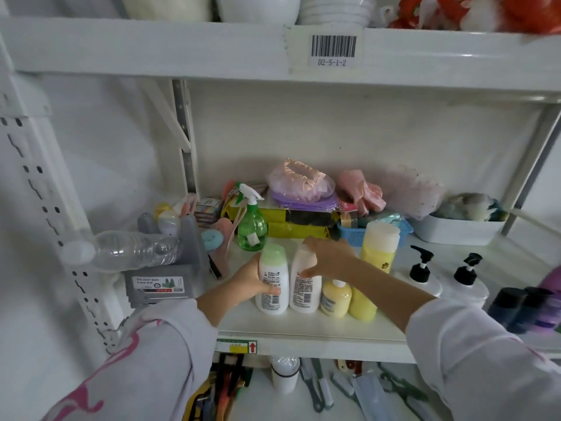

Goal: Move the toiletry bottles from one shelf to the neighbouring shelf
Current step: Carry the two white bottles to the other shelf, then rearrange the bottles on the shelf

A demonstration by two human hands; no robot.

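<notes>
White plastic bottle with green cap (272, 279): stood upright at the front of the shelf (303, 331), gripped round its body by the left hand (250, 282), thumb across the label. White bottle with pale cap (305, 281): upright, touching the first on its right; the right hand (329, 256) lay over its shoulder, fingers curled round the top. Small yellow bottle (335, 297) and a second yellow bottle (362, 305): just beside, to the right. Tall yellow bottle with white cap (379, 246): behind those. Green spray bottle (252, 223): behind the left hand. Two black-pump dispensers (420, 270): further right. Clear water bottle (127, 250): lying on a grey box (159, 285), left.
</notes>
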